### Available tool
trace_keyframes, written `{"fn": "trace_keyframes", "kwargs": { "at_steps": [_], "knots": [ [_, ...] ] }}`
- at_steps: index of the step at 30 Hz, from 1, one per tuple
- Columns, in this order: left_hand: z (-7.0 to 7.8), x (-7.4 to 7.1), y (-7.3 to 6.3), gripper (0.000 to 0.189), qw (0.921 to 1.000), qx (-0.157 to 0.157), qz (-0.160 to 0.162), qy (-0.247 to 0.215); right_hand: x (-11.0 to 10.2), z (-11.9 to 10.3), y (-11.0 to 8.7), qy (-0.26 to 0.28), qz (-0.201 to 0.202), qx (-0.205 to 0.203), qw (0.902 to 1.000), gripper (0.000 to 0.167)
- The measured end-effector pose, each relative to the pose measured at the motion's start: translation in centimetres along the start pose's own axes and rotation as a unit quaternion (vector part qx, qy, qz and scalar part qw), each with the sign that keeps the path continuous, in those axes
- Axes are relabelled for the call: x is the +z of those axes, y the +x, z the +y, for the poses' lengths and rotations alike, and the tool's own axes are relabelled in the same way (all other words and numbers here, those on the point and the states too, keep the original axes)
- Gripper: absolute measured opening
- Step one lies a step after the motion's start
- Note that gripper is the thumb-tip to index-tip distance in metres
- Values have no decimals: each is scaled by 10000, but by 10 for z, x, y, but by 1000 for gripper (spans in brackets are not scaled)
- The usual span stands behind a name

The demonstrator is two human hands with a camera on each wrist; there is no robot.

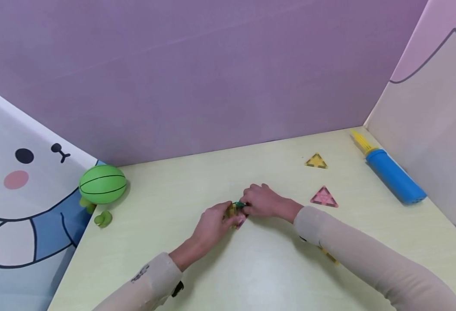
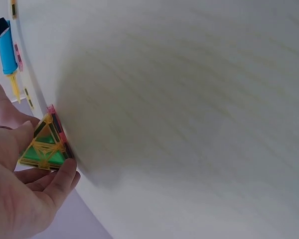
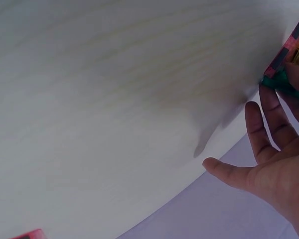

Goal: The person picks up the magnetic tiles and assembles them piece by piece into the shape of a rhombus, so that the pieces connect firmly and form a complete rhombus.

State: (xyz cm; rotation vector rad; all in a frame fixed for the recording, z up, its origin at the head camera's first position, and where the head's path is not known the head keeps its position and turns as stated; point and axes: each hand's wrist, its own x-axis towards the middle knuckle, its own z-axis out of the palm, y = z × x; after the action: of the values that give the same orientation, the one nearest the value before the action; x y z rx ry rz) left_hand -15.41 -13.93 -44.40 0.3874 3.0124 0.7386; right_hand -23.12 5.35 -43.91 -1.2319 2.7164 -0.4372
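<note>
Near the middle of the table, both hands meet at a small cluster of see-through triangular magnetic tiles. My left hand [image 1: 211, 222] grips a yellow triangle tile [image 2: 46, 148], which stands tilted up with its edge along a pink tile [image 1: 241, 221] lying low at the table. A green tile [image 3: 283, 85] is pinched between the thumb and fingers of my right hand [image 1: 263, 201], at the far side of the cluster. In the left wrist view, green shows through the yellow tile. Fingers hide part of the cluster, so I cannot tell which edges touch.
Right of the hands lie a yellow triangle tile [image 1: 316, 161] and a pink one [image 1: 324, 198]. Another yellow tile [image 1: 330, 257] is partly under the right sleeve. A blue pump [image 1: 395, 176] lies at the right, a green ball [image 1: 102, 185] and small green toy [image 1: 103, 219] at the left.
</note>
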Motion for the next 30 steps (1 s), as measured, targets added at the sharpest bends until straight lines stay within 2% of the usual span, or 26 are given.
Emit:
{"fn": "trace_keyframes", "kwargs": {
  "at_steps": [12,19,30],
  "knots": [
    [-2,-3,-1,66,9998,51,-116,140,-3,-1,-1,62,-84,84,9999,8],
    [-2,-1,1,61,9981,203,33,582,-4,-1,0,-44,3,75,10000,8],
    [-4,1,1,48,9982,189,113,559,-2,-1,2,-11,-36,157,9999,8]
  ]
}}
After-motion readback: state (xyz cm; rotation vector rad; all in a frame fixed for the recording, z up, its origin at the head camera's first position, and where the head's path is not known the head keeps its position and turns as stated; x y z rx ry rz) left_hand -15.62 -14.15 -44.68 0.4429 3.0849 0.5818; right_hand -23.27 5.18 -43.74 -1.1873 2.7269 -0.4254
